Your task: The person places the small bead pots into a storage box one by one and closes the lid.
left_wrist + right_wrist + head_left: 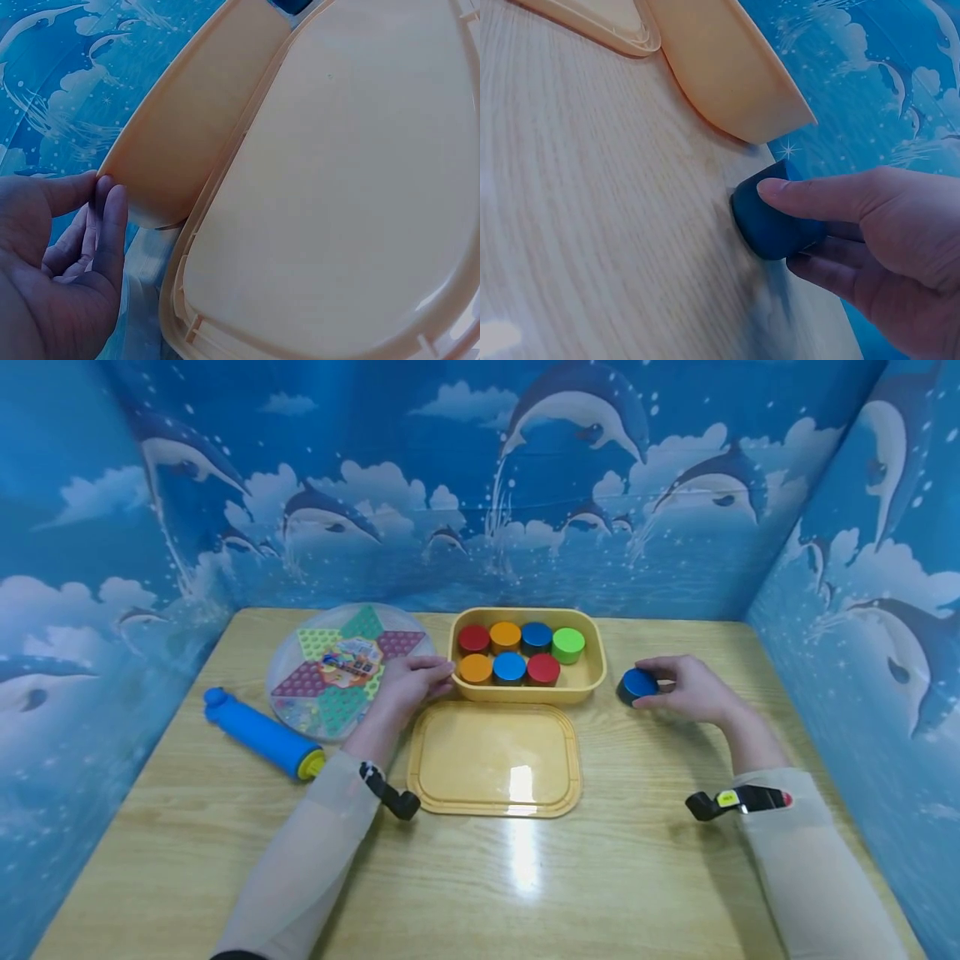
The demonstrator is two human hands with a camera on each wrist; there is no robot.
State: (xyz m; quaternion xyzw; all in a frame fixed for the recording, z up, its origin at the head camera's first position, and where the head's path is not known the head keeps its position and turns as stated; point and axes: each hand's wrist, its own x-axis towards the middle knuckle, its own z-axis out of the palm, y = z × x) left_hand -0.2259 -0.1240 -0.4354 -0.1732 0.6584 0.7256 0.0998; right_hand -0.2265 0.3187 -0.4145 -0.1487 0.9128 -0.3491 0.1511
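Observation:
A yellow plastic box [525,694] stands at the back of the table with red, orange, blue and green cylinders in it, such as a green one [567,644]. My left hand [411,683] pinches the box's left rim between thumb and fingers; the left wrist view shows that grip at the box's corner [161,180]. To the right of the box, my right hand [693,689] holds a blue cylinder [637,683] between thumb and fingers. In the right wrist view this cylinder [769,217] is at the tabletop; whether it touches the wood is hard to tell.
In front of the box lies a flat yellow lid [480,760]. At the left are a round clear case with a star-shaped pattern [352,672] and a blue tube with a yellow end [262,735]. Dolphin-printed cloth walls [450,485] enclose the table's back and sides.

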